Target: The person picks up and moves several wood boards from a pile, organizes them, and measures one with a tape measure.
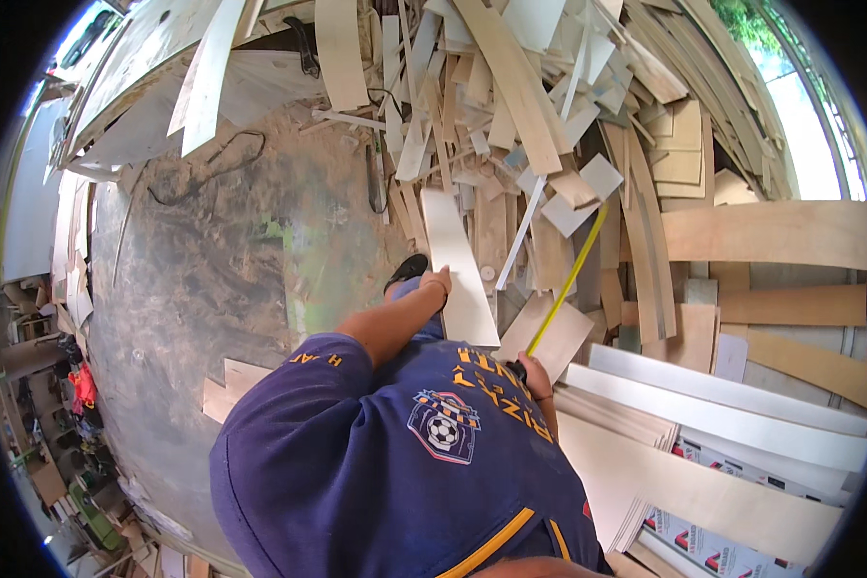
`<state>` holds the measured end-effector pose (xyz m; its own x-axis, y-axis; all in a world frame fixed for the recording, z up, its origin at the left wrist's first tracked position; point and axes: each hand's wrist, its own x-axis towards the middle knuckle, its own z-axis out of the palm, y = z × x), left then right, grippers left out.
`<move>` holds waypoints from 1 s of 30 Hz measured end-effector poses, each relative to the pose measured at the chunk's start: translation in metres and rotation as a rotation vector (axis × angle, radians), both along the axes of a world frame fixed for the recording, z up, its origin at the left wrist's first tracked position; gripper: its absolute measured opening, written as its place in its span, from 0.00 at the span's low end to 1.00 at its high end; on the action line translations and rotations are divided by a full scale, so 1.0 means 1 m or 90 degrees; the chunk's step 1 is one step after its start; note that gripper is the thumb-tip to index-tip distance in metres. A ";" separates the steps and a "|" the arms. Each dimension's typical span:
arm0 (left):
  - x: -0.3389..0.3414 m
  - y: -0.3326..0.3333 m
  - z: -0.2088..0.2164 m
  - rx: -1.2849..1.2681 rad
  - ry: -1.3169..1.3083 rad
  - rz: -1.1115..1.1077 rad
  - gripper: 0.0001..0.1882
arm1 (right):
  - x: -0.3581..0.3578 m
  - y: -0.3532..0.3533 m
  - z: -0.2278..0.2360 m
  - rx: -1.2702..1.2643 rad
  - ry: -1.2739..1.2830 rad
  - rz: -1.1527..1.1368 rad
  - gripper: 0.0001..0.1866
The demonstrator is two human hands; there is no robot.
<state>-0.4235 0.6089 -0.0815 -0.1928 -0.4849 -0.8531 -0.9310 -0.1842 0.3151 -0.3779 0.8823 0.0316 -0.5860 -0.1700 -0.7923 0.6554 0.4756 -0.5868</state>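
My left hand (pixel 437 281) is closed on the long edge of a narrow white board (pixel 464 279), which stands out in front of my body. In my right hand (pixel 537 376), low beside my torso, is a tape measure (pixel 569 281). Its dark case is mostly hidden by the fingers. The yellow blade runs out from it, away from me and to the right, over the scrap wood. The blade's far end lies by a pale square offcut (pixel 600 177); whether it touches anything there I cannot tell. The board and the blade are apart.
A heap of wood offcuts (pixel 491 116) fills the area ahead. Stacked long panels (pixel 742 385) lie on the right. A dusty workbench (pixel 135 67) stands at the far left, with a cable (pixel 222 154) on the dirty floor (pixel 212 241). Cluttered shelves (pixel 58 433) line the left side.
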 end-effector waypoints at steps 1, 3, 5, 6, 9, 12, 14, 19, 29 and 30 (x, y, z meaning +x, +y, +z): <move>0.003 -0.004 -0.010 0.060 -0.038 0.044 0.32 | 0.008 -0.001 0.000 -0.013 0.011 -0.021 0.22; 0.043 -0.034 -0.065 0.042 -0.059 0.079 0.31 | 0.020 -0.025 -0.001 0.064 0.128 0.049 0.21; 0.008 -0.012 -0.028 0.069 -0.031 0.125 0.32 | 0.010 0.022 -0.032 -0.105 0.200 0.284 0.18; 0.002 -0.011 -0.022 0.070 -0.033 0.125 0.32 | 0.009 0.026 -0.031 -0.106 0.313 0.364 0.18; -0.001 -0.022 -0.041 0.099 -0.042 0.141 0.33 | 0.010 0.017 -0.034 -0.060 0.074 0.078 0.17; 0.037 -0.071 -0.130 0.138 -0.037 0.134 0.33 | 0.014 -0.004 -0.064 -0.130 0.186 0.240 0.16; 0.062 -0.119 -0.186 0.155 0.015 0.080 0.32 | 0.012 -0.040 -0.045 -0.077 0.127 0.214 0.19; 0.015 -0.131 -0.155 0.175 -0.023 -0.235 0.28 | -0.011 -0.056 -0.046 -0.041 0.213 0.185 0.19; 0.002 -0.256 -0.123 0.342 0.081 0.057 0.19 | -0.092 -0.271 0.024 -0.102 -0.049 0.199 0.30; -0.035 -0.218 -0.073 0.472 0.040 0.226 0.18 | -0.106 -0.264 0.009 -0.117 -0.121 0.100 0.31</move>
<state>-0.4586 0.3909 -0.1544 -0.1917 0.1589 -0.9685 -0.7629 -0.6449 0.0452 -0.4844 0.6185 0.0406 -0.3851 -0.3969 -0.8332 0.6891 0.4769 -0.5456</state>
